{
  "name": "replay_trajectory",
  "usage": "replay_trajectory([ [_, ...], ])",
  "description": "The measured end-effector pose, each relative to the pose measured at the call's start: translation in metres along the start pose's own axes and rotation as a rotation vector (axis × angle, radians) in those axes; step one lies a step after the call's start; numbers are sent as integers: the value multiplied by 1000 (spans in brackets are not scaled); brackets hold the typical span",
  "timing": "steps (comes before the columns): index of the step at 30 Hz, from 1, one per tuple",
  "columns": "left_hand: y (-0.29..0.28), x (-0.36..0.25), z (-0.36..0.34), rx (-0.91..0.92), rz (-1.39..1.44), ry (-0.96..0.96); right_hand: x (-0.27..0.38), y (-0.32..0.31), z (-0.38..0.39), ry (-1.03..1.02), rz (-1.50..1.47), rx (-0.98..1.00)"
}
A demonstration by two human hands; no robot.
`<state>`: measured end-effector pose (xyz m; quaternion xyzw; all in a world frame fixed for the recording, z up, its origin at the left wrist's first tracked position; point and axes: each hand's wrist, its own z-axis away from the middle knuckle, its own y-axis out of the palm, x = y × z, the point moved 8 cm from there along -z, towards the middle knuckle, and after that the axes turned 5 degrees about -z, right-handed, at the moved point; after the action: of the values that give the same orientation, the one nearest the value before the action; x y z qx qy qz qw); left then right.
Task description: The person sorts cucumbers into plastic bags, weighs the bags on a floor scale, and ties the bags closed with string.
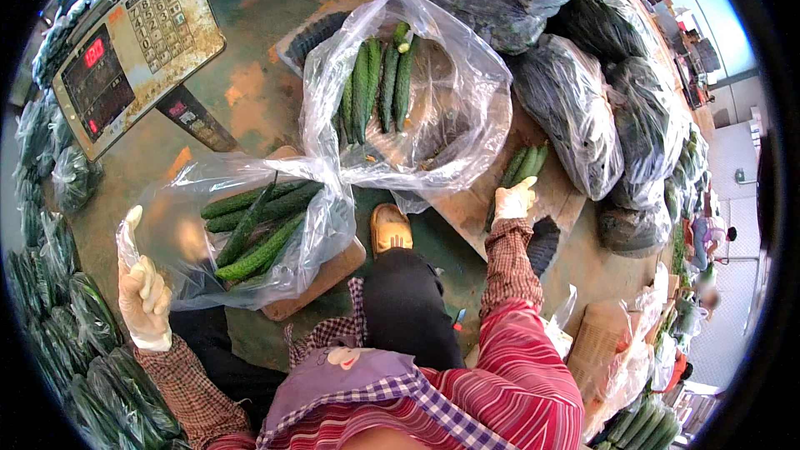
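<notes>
My left hand (143, 296), in a pale glove, grips the edge of a clear plastic bag (179, 237) holding several cucumbers (254, 233), which rests on a wooden board (321, 279). My right hand (514, 198), also gloved, is closed on a few cucumbers (525, 162) lying on another wooden board (467, 200) to the right. Between the hands, farther away, a second clear bag (454, 108) stands open with several cucumbers (375, 83) inside it.
A weighing scale head with keypad and red display (133, 46) stands at the upper left. Large filled dark bags (600, 100) pile up at the right and back. Bagged cucumbers (75, 350) line the left edge. My shoe (390, 227) rests on the green floor.
</notes>
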<state>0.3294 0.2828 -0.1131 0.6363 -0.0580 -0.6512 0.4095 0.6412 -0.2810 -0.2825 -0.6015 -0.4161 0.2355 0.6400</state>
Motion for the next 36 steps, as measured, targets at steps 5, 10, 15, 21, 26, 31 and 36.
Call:
replay_trajectory([
  [5, 7, 5, -7, -77, -83, -7, 186, -1, 50, -1044, -422, -198],
  [10, 8, 5, -12, -152, -185, 50, 301, 88, 95, -688, -236, 269],
  [15, 4, 2, -9, -98, -190, 22, 295, 104, 72, -379, -150, 552],
  [21, 6, -1, -3, -182, -192, 28, 211, 52, 124, 189, -1807, 1527],
  [26, 6, 7, -5, -71, -132, -4, 205, -50, 175, -161, -1928, 1676],
  [31, 2, -3, 5, -2, -34, 22, 272, -109, 231, -531, -1720, 1732],
  [36, -4, -15, 10, -30, -1, 19, 318, -143, 332, -866, -1442, 1961],
])
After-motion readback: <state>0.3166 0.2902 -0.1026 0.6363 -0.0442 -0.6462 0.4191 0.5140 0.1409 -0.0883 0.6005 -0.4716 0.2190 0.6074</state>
